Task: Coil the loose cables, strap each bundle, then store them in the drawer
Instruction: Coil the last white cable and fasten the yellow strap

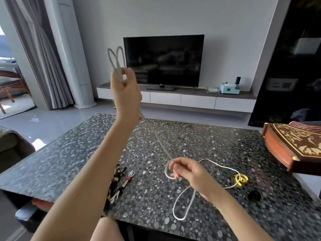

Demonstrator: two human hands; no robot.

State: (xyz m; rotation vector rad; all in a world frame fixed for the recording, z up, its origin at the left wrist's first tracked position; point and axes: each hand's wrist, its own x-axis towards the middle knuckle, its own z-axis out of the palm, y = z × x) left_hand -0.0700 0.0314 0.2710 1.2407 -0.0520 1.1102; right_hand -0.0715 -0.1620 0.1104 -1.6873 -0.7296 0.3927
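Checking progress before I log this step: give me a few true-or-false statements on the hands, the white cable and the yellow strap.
1. The left hand holds loops of the white cable raised above the table. True.
2. The right hand is empty. False: it pinches the same cable low over the table.
3. The yellow strap binds the loops. False: it lies on the table, right of the right hand.
4. By the left forearm lie strapped cable bundles. True.
5. The television shows a picture. False: its screen is dark.
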